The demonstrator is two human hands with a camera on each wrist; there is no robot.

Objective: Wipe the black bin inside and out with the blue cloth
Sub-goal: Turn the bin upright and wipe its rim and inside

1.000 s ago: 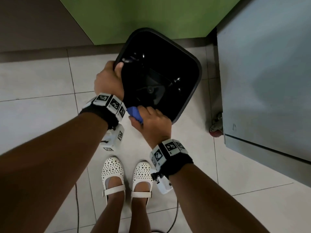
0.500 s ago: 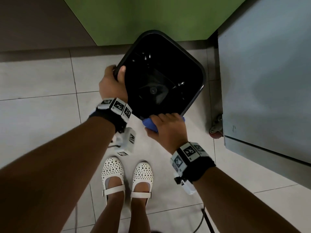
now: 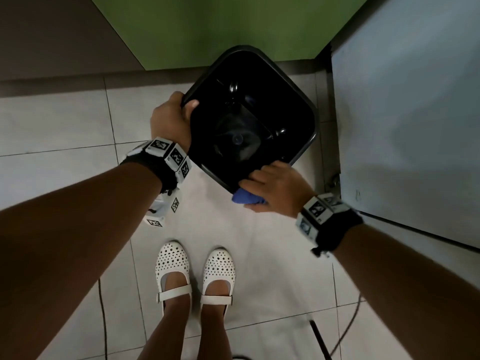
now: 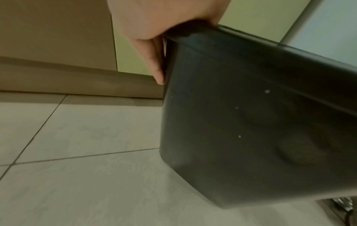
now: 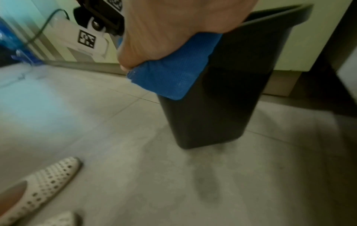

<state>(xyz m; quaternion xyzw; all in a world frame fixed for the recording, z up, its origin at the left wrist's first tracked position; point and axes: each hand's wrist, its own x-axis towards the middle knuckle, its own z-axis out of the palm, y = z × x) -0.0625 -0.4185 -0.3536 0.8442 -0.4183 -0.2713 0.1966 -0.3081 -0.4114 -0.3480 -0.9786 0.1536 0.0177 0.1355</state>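
The black bin (image 3: 306, 113) is held tilted above the tiled floor, its open mouth facing up at me. My left hand (image 3: 172, 120) grips its left rim, thumb inside and fingers (image 4: 157, 64) down the outer wall (image 4: 251, 122). My right hand (image 3: 275, 188) holds the blue cloth (image 3: 245, 197) over the bin's near rim, fingers curled over the edge. In the right wrist view the blue cloth (image 5: 173, 68) is draped down the outer wall of the bin (image 5: 222, 107) under my palm.
A grey cabinet (image 3: 405, 113) on a castor (image 3: 333, 179) stands close to the bin's right. A green wall panel (image 3: 220, 27) is behind it. My feet in white shoes (image 3: 194, 268) stand below, with cables (image 3: 345, 331) trailing on the floor tiles.
The bin has shifted to the right and farther from me. My right hand has slid the cloth rightward along the near rim, toward the right corner. My left hand keeps its grip.
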